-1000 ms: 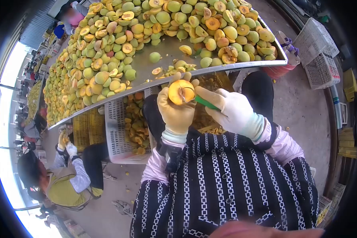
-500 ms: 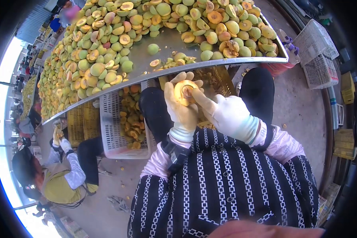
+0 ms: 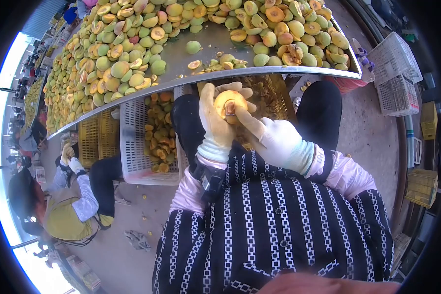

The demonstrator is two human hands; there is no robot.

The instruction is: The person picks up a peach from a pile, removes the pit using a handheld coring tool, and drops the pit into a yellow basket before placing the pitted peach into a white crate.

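The left hand, in a glove with a tan palm, is clamping its grip around a cut fruit half, palm up, with the fingers curling behind it. The fruit half is facing upward just in front of the near edge of the metal desk. The right hand, also gloved, is pointing its index finger into the fruit's hollow; whether its grip is closing on anything, one cannot tell, the folded fingers being hidden. On the desk, a heap of whole and halved fruit is lying around a bare patch, where a single green fruit is sitting. Below, a white crate is holding fruit pieces, and a yellow crate is standing beneath the edge, partly behind the hands. At left, a co-worker is sitting with gloved hands together; at right, white baskets are standing stacked.
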